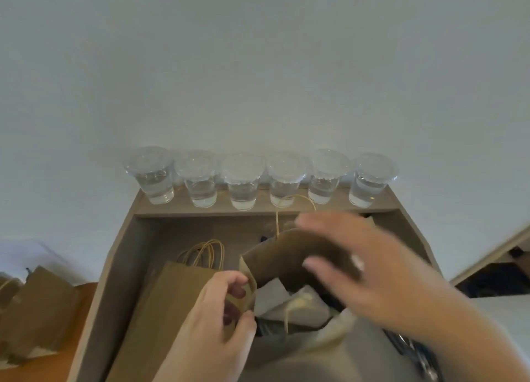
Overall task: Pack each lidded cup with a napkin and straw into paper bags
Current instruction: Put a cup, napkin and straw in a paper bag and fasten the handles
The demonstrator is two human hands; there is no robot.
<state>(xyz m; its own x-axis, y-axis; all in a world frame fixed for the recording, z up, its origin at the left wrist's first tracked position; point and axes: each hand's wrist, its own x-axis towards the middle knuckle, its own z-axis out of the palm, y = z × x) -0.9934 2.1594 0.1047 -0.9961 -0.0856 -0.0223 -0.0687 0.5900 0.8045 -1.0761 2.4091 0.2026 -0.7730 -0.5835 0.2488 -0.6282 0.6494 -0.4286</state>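
Observation:
Several clear lidded cups (243, 181) holding water stand in a row on the raised back ledge of a wooden desk (126, 255). Below them an open brown paper bag (286, 255) stands on the desk, with a grey napkin (289, 304) showing in its mouth. My left hand (218, 321) pinches the bag's near left rim. My right hand (364, 270) hovers blurred over the bag's right side with fingers spread and holds nothing.
A flat stack of brown paper bags (160, 310) with twine handles lies to the left of the open bag. More brown bags (37, 301) stand at the far left on an orange surface. Dark items, too blurred to make out, lie at the lower right (413, 350).

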